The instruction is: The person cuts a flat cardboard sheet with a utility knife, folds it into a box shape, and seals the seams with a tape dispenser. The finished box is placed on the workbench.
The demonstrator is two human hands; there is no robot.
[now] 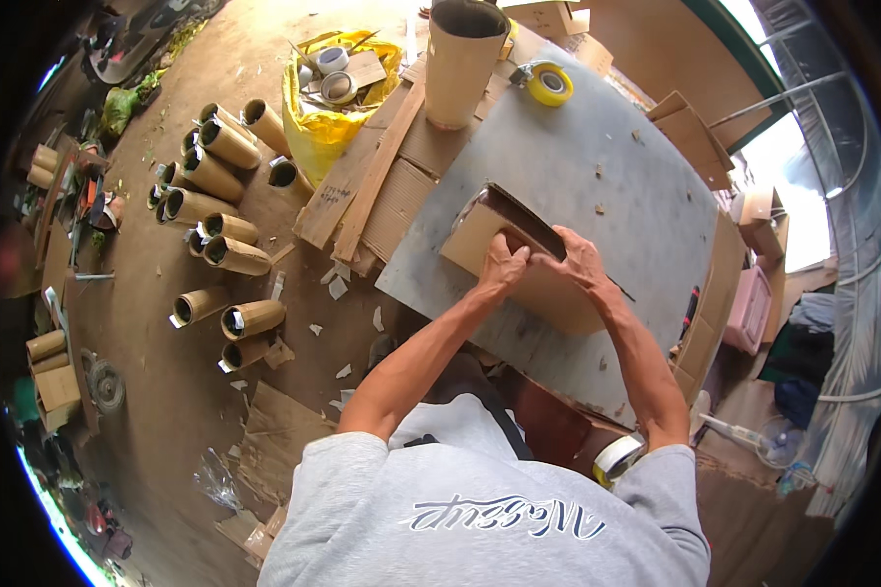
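A brown cardboard box (558, 298) lies on the grey tabletop (656, 196), its long narrow opening facing up and away from me. My left hand (502, 264) pinches the near rim of the box at the middle, fingers bent and thumb pressed to the cardboard. Close beside it, my right hand (579, 260) grips the same rim toward the right end, its fingertips curled over the edge. The two thumbs almost meet. What lies inside the box is too dark to make out. A thin dark stick-like thing (621, 290) shows by my right wrist.
A yellow tape roll (550, 85) sits at the table's far edge, near a tall cardboard tube (460, 68). Several bamboo-coloured tubes (210, 176) stand on the floor at left, beside a yellow sack (323, 132). Right of the table are a red-and-black tool (690, 311) and a pink bin (749, 308).
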